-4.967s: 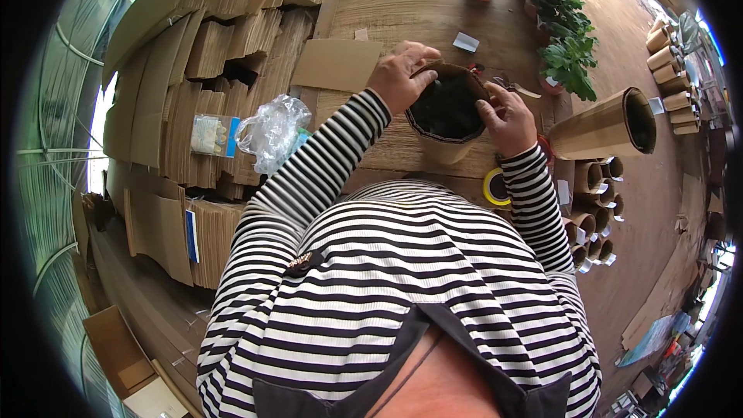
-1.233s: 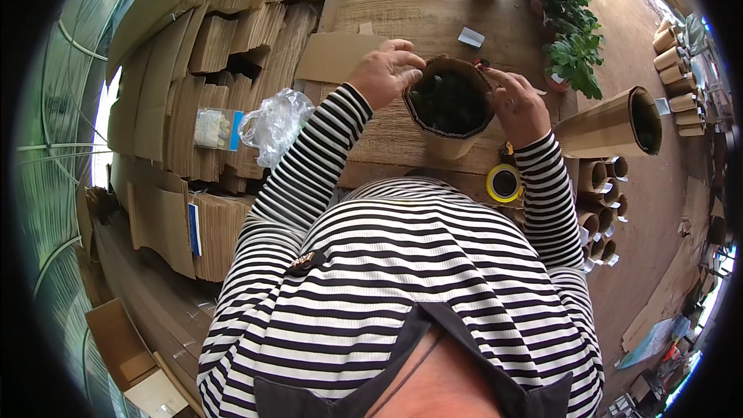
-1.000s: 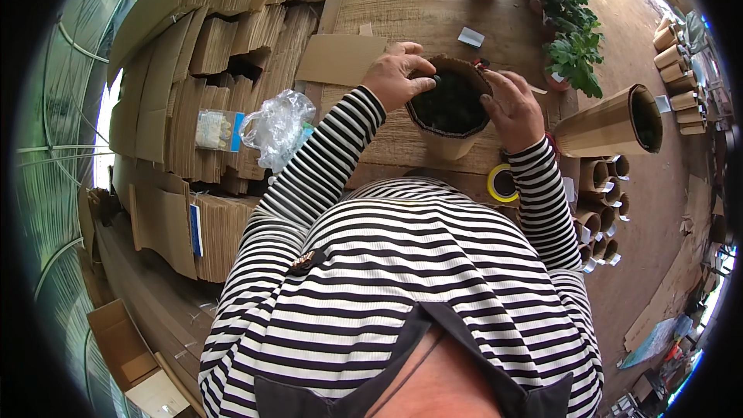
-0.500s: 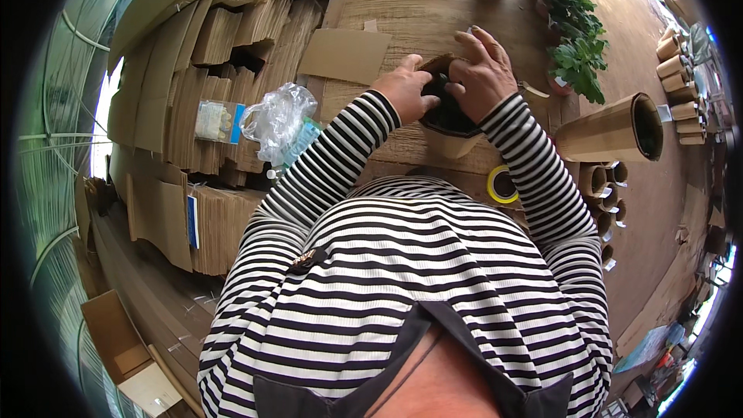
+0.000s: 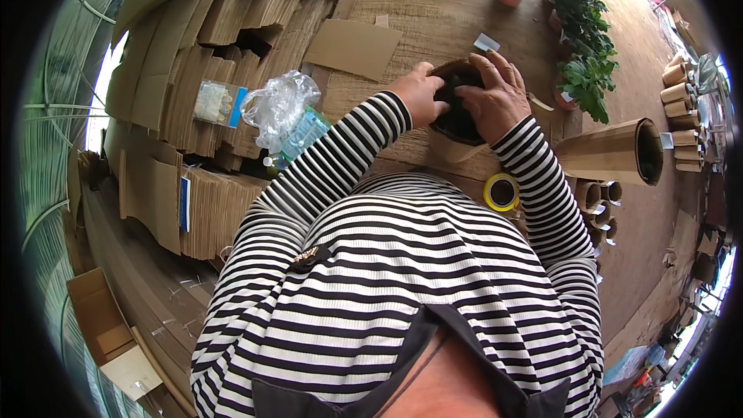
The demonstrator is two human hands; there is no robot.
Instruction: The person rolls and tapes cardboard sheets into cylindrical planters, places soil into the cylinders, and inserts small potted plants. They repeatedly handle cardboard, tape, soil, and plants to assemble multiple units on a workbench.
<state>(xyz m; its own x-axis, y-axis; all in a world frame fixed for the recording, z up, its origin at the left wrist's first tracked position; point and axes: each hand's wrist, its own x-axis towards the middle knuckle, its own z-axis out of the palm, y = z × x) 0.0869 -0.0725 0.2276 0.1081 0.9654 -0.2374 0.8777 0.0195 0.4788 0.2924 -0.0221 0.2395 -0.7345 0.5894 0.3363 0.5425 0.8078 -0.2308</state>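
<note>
A tapered brown cardboard sleeve (image 5: 458, 149) stands on the table in front of me, its wide mouth facing up. Dark green leaves (image 5: 458, 120) show dimly inside it. My left hand (image 5: 419, 95) grips the left rim, fingertips reaching over into the mouth. Across from it, my right hand (image 5: 499, 101) holds the right rim, its thumb inside and its fingers bent over the far edge. A white tag (image 5: 486, 42) sticks out beyond the right fingertips. How deep the fingers reach is hidden.
A yellow tape roll (image 5: 501, 192) lies near my right forearm. Another large sleeve (image 5: 611, 153) lies to the right, above several smaller tubes (image 5: 596, 201). Potted green plants (image 5: 576, 39) line the far right. Stacked cardboard (image 5: 220, 209), a clear plastic bag (image 5: 282, 104) and a flat cardboard piece (image 5: 352, 48) are left.
The right hand's fingers have come down from a raised, spread position to the sleeve's far rim, uncovering the white tag. My left hand stays at the left rim. The view has shifted slightly.
</note>
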